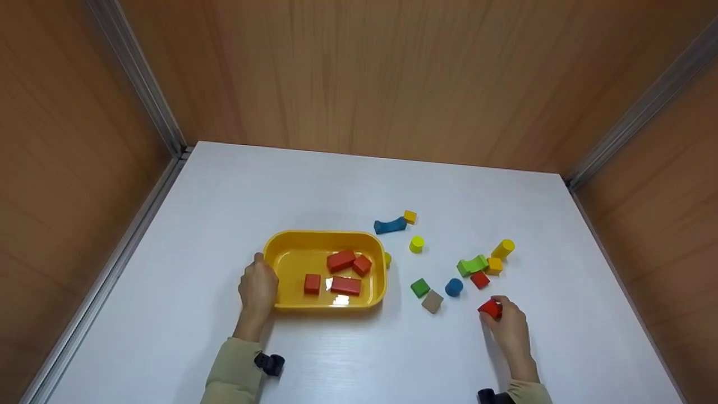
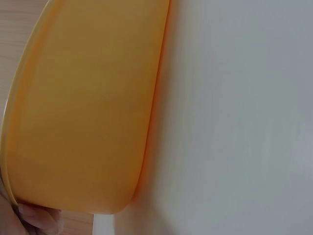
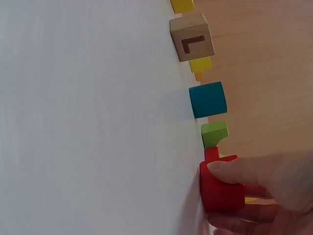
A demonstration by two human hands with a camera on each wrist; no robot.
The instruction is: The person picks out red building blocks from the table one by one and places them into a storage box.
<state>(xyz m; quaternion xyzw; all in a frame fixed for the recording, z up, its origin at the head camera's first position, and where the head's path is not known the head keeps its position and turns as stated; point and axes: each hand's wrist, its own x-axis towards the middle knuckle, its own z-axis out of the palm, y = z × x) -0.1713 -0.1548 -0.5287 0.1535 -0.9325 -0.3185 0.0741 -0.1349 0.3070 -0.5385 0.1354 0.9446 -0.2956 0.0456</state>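
A yellow plastic tray [image 1: 291, 264] holds several red blocks [image 1: 345, 285]. My left hand [image 1: 258, 285] grips the tray's left rim; in the left wrist view its fingertips [image 2: 36, 215] curl under the edge of the tray wall [image 2: 83, 107]. At the right, my right hand [image 1: 509, 325] pinches a red block [image 1: 490, 308] between thumb and fingers, at the tabletop. The right wrist view shows the thumb [image 3: 234, 169] across the upper side of this red block [image 3: 220, 193]. Just beyond it lies another red block [image 1: 480, 279].
Right of the tray lie a natural wood block [image 1: 432, 302], a green cube [image 1: 420, 288], a blue cylinder [image 1: 454, 287], a light green arch [image 1: 472, 265] and yellow pieces [image 1: 503, 248]. A blue arch [image 1: 390, 225] sits farther back. Wooden walls [image 1: 359, 78] enclose the white table [image 1: 224, 185].
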